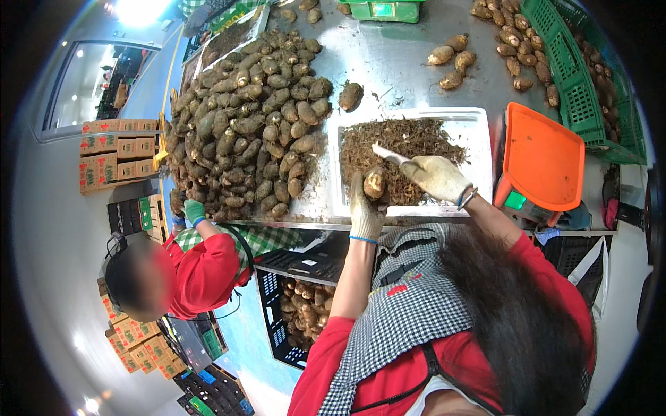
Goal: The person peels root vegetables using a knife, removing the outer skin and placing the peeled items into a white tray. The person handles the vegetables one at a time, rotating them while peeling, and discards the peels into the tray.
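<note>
My left hand (366, 208), in a cream knit glove, is shut on a taro corm (374, 184) with a pale cut end turned up. To its right, my right hand (434, 177), gloved alike, grips a knife (389, 154) whose pale blade points up and left, apart from the corm. Both hands are over a white foam tray (481, 156), which holds a layer of brown fibrous peelings (395, 136). One unpeeled corm (351, 96) lies on the metal table just beyond the tray. The knife's handle is hidden in my right glove.
A large heap of hairy corms (244, 125) covers the table at left, where a co-worker's green-gloved hand (194, 211) touches it. An orange-topped scale (543, 156) stands right of the tray. Trimmed corms (451, 62) lie beyond, near a green crate (572, 78). A black crate (270, 307) stands below the table.
</note>
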{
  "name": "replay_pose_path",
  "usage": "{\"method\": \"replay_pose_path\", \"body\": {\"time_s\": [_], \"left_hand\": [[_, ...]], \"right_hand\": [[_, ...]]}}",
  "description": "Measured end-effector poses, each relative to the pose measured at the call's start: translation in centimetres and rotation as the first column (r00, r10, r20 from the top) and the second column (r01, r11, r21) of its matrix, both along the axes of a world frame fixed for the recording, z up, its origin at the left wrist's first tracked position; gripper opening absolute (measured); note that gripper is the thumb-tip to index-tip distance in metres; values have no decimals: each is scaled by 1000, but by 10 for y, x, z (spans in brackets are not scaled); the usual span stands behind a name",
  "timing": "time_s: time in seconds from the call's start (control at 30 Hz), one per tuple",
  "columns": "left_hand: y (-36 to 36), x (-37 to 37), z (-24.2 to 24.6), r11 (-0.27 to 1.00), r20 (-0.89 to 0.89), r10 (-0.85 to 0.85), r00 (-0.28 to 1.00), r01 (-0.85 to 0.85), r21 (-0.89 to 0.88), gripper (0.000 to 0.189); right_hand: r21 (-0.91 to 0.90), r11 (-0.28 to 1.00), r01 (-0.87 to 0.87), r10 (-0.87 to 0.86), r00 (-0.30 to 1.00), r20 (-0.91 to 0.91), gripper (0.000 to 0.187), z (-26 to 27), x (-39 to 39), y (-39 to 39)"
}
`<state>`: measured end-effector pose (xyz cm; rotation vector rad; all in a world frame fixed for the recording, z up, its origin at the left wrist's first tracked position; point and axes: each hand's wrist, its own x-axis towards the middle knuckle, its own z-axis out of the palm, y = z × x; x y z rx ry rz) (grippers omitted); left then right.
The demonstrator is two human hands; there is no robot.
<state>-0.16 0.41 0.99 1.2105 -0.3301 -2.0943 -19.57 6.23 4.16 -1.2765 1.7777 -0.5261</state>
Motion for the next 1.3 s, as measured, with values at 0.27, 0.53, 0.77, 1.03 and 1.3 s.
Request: {"method": "replay_pose_path", "body": {"time_s": [0.27,0.53,0.77,1.03,1.3], "left_hand": [[2,-2,4,969,-169,-27,985,67,237,38],[-2,-6,0,952,-24,-53,998,58,302,41],[-4,-1,1,933,-164,-144,976,189,308,35],[-2,4,-5,877,-196,-109,974,187,442,42],[2,4,-13,887,-127,-121,984,165,431,45]], "right_hand": [[-65,990,-125,114,982,-153,44,13,26,5],[10,982,-187,185,962,-198,43,9,16,-1],[-181,983,21,-80,941,-329,50,-36,-3,12],[24,995,-94,97,951,-295,47,-13,17,-1],[-91,979,-183,153,952,-264,48,-7,24,10]]}}
